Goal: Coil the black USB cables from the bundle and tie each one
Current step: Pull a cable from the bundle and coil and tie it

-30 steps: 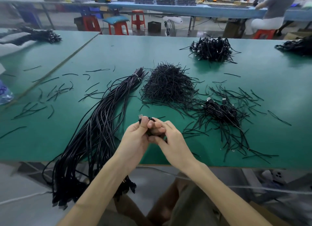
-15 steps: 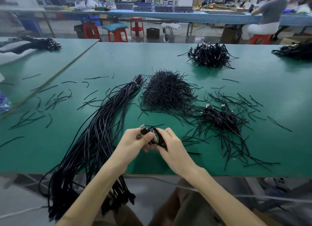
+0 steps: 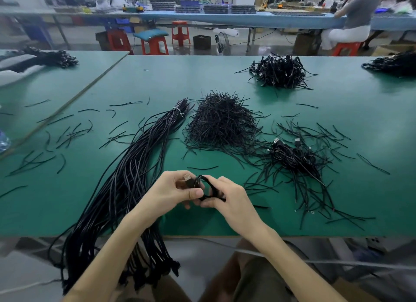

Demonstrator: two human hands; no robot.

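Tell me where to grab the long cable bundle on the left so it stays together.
Grip the cable bundle below its white tie at the far end, coming from above. Only there are the strands cinched tight; nearer, they fan out and hang off the table edge.

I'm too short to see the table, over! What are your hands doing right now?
Left hand grips cable at plug end. Right hand pinches its loops. Cable coiled small, held over table. Nothing blocking; bundle lies left.
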